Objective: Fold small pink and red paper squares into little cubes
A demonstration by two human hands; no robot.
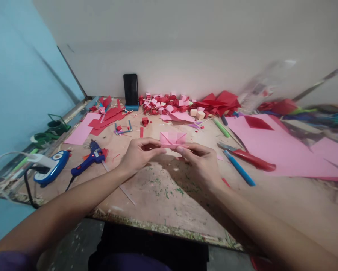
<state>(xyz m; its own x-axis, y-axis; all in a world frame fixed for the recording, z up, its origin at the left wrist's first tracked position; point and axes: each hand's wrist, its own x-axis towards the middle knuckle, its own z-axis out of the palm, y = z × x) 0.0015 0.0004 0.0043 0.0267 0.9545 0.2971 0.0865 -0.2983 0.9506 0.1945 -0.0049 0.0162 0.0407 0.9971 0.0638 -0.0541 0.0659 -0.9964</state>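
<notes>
A small sheet of pink paper (pixel 173 139) with diagonal creases is held up between my two hands, just above the table. My left hand (pixel 139 153) pinches its left end between thumb and fingers. At the other end, my right hand (pixel 200 160) grips the paper with the thumb on the near side. The lower edge of the paper looks folded over. Beyond it lies a heap of small red and pink folded paper cubes (pixel 169 103), and a single red cube (pixel 145 121) sits apart on the table.
To the left are a blue glue gun (pixel 91 158) and a blue power strip (pixel 52 169). A phone (pixel 131 89) stands at the back. On the right lie red-handled scissors (pixel 253 159), a blue stick (pixel 239 168) and large pink sheets (pixel 293 150). Red paper scraps (pixel 108 119) lie back left.
</notes>
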